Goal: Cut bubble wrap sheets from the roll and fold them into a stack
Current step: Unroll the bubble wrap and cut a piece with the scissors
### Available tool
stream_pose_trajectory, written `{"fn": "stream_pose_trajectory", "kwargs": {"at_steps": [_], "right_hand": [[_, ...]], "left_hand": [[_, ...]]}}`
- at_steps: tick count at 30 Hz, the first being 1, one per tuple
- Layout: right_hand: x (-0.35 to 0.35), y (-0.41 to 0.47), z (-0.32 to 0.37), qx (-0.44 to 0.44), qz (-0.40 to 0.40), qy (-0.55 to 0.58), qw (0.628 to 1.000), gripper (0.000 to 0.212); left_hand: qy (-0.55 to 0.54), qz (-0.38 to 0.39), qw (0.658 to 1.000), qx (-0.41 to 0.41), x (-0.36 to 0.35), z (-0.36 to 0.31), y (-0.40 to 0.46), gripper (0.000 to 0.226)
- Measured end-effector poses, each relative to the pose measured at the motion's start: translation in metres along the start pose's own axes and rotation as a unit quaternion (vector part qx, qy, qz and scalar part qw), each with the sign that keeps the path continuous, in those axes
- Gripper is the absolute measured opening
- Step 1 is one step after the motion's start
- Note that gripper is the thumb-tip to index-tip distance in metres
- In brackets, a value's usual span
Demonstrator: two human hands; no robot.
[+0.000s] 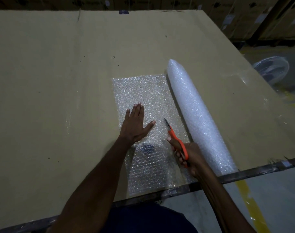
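Beside the white roll, clear bubbly sheet under flat left hand; right grip around orange scissors.

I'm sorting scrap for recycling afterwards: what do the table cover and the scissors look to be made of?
Table cover: seemingly corrugated cardboard, matte tan, with a seam and taped edge. Scissors: blades look like grey metal, dull here; handles likely glossy orange plastic, mostly hidden in the right hand's grip.

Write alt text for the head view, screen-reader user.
A person's left hand presses flat on an unrolled bubble wrap sheet while the right hand holds orange scissors on it, beside the roll, all on a cardboard-covered table.
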State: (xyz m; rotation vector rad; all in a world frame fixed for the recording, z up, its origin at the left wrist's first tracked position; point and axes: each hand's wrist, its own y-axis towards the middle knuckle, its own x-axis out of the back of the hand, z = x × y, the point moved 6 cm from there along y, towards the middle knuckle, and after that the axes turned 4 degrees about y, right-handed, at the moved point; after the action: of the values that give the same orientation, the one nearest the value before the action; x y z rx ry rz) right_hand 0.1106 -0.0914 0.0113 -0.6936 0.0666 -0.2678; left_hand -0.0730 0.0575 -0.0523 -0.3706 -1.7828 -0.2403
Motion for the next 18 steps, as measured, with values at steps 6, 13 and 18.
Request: {"fn": "stream_pose_trajectory", "kwargs": {"at_steps": [6, 13, 18], "right_hand": [[-0.009, 0.005, 0.010, 0.002, 0.015, 0.003, 1.000, 0.044], [-0.007, 0.008, 0.006, 0.002, 0.007, 0.006, 1.000, 0.042], [-0.012, 0.012, 0.018, 0.009, 0.005, -0.001, 1.000, 0.044]], "left_hand": [[-0.001, 0.003, 1.000, 0.000, 0.000, -0.001, 0.000, 0.096], [-0.002, 0.004, 1.000, 0.002, 0.000, 0.000, -0.002, 0.096], [-0.005, 0.006, 1.000, 0.001, 0.001, -0.001, -0.002, 0.097]]}}
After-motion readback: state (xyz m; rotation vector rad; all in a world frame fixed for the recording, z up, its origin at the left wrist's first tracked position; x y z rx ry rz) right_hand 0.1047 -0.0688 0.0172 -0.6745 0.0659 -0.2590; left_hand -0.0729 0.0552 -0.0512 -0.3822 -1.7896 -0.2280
